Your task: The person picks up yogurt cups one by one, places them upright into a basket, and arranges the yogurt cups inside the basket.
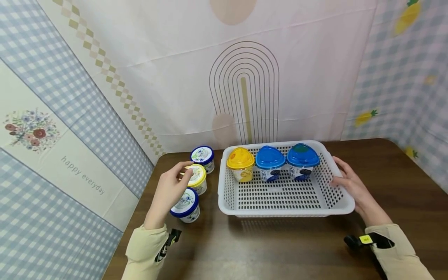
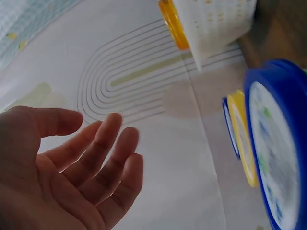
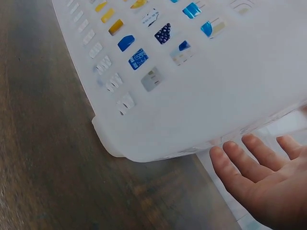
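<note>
In the head view, my left hand (image 1: 171,188) hovers over a white tub with a yellow lid (image 1: 196,175), its thumb and fingers apart. The left wrist view shows this hand (image 2: 86,167) empty, its fingers loosely bent. Two white tubs with blue lids, a near one (image 1: 184,204) and a far one (image 1: 202,155), stand on either side of the yellow-lidded one. My right hand (image 1: 355,190) grips the right rim of a white plastic basket (image 1: 280,212). Along the basket's back side sit a yellow-lidded cup (image 1: 240,163) and two blue-lidded cups, a middle one (image 1: 270,162) and a right one (image 1: 302,161).
A dark wooden table (image 1: 266,249) lies under everything. Behind it hangs a pale cloth (image 1: 168,77) with printed arches, and checked cloth (image 1: 94,105) runs down the left side. Each wrist carries a small black camera.
</note>
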Available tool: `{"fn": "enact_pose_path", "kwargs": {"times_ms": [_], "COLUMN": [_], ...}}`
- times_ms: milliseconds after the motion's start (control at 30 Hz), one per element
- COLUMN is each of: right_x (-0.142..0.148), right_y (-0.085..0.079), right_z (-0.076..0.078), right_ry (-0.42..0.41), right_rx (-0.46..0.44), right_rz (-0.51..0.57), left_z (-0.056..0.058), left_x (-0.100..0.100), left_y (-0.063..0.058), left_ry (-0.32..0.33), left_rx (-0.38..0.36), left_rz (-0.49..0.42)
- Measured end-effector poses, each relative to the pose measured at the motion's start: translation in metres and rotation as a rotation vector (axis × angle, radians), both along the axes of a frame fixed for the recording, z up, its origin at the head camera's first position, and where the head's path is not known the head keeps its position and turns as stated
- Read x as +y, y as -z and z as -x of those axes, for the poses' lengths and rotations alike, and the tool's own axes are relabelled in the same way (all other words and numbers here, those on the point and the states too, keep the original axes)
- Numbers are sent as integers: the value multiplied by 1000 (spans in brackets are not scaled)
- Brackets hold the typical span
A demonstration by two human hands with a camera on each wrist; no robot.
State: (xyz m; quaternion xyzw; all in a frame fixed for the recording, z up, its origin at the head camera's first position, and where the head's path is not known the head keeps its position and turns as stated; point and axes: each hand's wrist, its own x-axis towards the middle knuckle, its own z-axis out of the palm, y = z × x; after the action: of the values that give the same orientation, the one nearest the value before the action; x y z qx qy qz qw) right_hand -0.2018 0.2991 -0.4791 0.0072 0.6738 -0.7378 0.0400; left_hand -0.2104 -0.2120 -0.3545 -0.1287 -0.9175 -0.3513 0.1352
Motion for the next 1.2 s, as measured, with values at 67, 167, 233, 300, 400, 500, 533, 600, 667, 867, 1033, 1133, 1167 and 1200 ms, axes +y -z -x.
{"fn": "enact_pose_path", "kwargs": {"times_ms": [67,167,233,300,400,500,533,600,667,867,1033,1133,1167,1200], "right_x": [0,0,-1,-1,-2,-4,-5,-6,-6,-5,-4,-3,-2,-2], "right_y": [0,1,2,2,2,2,2,2,3,3,1,0,0,0], "right_z": [-1,-2,-2,-2,-2,-2,-2,-1,-1,0,0,-1,-1,-1], "right_ry": [2,4,4,3,0,-7,-10,-14,-15,-5,1,2,3,4], "right_rx": [-9,-16,-21,-24,-27,-19,-16,-6,-4,-17,-26,-23,-22,-21], "right_rz": [6,0,-4,-6,5,15,16,19,18,0,1,4,5,7], "left_z": [-4,-9,-12,-13,-15,-17,-18,-20,-21,-20,-18,-17,-17,-18], "left_x": [-6,-17,-23,-29,-37,-44,-45,-47,-49,-56,-64,-67,-67,-67], "left_y": [2,7,11,15,20,25,27,30,32,41,50,54,56,57], "left_ry": [-20,-49,-65,-81,-100,-122,-129,-145,-155,-132,-140,-128,-122,-117], "left_rx": [6,5,0,-6,-4,-6,-10,-24,-39,-57,-71,-89,-101,-113], "left_rz": [-3,0,8,20,38,49,51,51,49,44,42,43,44,46]}}
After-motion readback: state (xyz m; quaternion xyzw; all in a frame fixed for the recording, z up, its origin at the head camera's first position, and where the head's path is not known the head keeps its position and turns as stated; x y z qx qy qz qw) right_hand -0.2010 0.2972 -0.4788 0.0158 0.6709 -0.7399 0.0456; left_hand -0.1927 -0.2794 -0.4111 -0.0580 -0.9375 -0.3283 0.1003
